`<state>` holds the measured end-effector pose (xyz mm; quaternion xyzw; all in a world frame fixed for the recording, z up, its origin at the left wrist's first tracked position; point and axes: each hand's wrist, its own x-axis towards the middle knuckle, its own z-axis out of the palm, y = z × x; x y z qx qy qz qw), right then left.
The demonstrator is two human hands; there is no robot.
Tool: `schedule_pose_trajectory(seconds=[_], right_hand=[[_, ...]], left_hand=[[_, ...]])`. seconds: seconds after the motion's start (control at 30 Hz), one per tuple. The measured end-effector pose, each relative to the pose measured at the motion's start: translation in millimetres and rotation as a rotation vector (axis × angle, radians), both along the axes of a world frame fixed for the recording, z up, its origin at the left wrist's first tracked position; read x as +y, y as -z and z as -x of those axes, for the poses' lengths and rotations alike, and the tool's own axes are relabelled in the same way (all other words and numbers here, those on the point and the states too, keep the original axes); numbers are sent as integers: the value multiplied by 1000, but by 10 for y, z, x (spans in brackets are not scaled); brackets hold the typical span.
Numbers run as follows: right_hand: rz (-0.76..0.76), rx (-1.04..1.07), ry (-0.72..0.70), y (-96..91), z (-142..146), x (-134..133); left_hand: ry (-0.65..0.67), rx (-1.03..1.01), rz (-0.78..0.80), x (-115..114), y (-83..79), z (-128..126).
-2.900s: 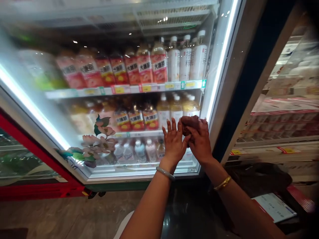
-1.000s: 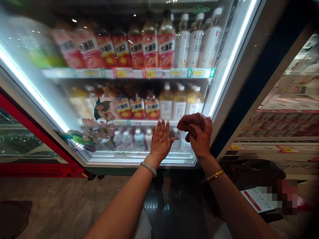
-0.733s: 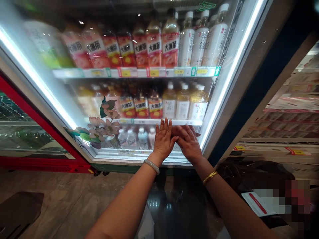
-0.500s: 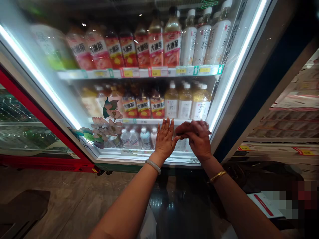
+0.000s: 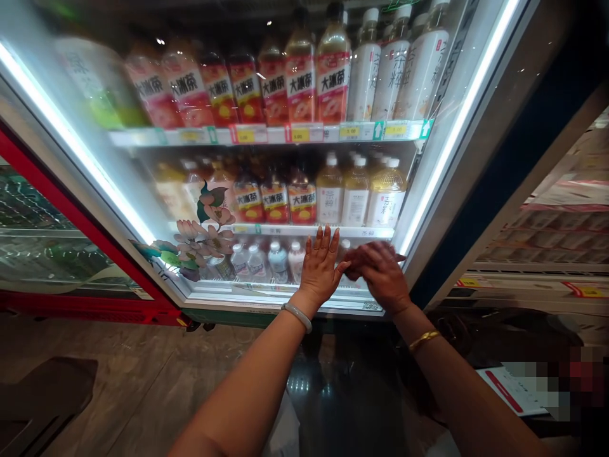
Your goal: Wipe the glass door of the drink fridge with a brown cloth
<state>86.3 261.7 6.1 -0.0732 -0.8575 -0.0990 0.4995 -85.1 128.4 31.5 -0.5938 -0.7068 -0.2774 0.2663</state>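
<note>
My left hand (image 5: 320, 270) lies flat against the glass door of a lit drinks cooler, palm forward and fingers apart, with nothing held. Close to its right, my right hand (image 5: 386, 279) presses a crumpled dark reddish-brown cloth (image 5: 356, 261) to the same glass, low near the door's right side. The fingers bend over the cloth and partly hide it. Behind the glass, tea bottles (image 5: 328, 197) stand on the middle shelf above my hands. Small bottles (image 5: 277, 261) fill the bottom level, some of them hidden by my left hand.
The door's pale frame (image 5: 285, 310) runs below my hands. A flower decal (image 5: 204, 238) marks the glass at left. To the left stands a red-framed cooler (image 5: 85, 311); at right are stocked shelves (image 5: 547, 241). A dark object (image 5: 52, 393) sits on the floor.
Both hands have shifted slightly right, and the right hand with the cloth has also slid a little lower on the glass. The camera view has moved slightly.
</note>
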Motion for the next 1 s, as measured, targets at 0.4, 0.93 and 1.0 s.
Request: schedule_pose_trajectory(seconds=[0.4,0.93,1.0], right_hand=[[88,29,26,-190,307,-288],[130,103,18,-422,383,-257],[74,51,-29,-351,359,-273]], left_hand=[[-8,22,-96,54,77,-30],[-27,38,-168,82,67,60],[-38,27,-178,62,59,91]])
